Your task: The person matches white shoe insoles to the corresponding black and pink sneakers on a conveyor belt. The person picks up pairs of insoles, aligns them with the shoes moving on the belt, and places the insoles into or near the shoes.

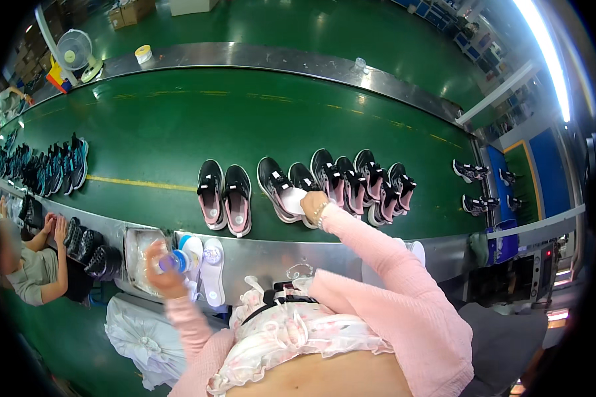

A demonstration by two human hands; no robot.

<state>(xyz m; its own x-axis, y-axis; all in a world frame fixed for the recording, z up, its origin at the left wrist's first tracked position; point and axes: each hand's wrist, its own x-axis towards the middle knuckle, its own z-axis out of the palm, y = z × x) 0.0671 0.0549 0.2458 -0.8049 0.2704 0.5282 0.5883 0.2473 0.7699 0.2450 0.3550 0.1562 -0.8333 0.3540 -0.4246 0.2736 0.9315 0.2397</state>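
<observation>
My right hand (313, 205) pinches a white insole (291, 198), its front end inside the opening of a black sneaker with pink lining (271, 180). The matching sneaker (302, 177) stands right beside it. Blurred by motion, my left hand (164, 270) is raised over the metal ledge at left, its fingers around a round blue-and-white thing (173, 262) whose kind I cannot make out. White insoles (212, 272) lie on the ledge just right of that hand. A finished-looking pair of the same sneakers (236, 198) stands to the left of the insole.
Several more black-and-pink sneakers (351, 180) line the green belt (258, 119) to the right. Dark teal shoes (63, 165) crowd its far left. A person (36, 268) works at left beside dark shoes (102, 261). A fan (76, 51) stands on the far rail.
</observation>
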